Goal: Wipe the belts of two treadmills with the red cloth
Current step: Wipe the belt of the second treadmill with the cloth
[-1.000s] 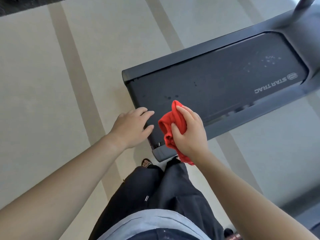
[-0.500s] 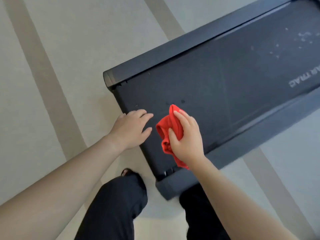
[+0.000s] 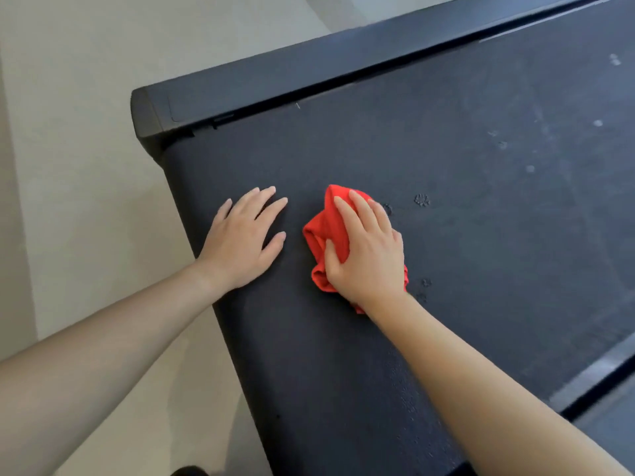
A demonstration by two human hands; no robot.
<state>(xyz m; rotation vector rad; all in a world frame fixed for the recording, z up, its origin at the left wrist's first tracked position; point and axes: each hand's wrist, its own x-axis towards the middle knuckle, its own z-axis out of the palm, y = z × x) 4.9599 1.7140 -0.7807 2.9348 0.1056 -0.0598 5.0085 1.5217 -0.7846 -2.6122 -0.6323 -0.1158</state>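
The treadmill's black belt (image 3: pixel 464 214) fills most of the view, with pale dusty spots and small marks toward the right. My right hand (image 3: pixel 367 255) presses the bunched red cloth (image 3: pixel 323 231) flat onto the belt near its rear end. The cloth shows to the left of and under the palm. My left hand (image 3: pixel 245 238) lies flat on the belt beside it, fingers spread, holding nothing, close to the belt's rear edge.
A dark side rail (image 3: pixel 343 60) runs along the far edge of the belt, ending at a rounded rear corner (image 3: pixel 147 115). Another rail (image 3: pixel 598 376) shows at lower right. Beige floor (image 3: pixel 75 166) lies to the left.
The view has come much closer to the treadmill. Both hands have gone down onto the belt; the cloth, held above it before, is now pressed against the surface.
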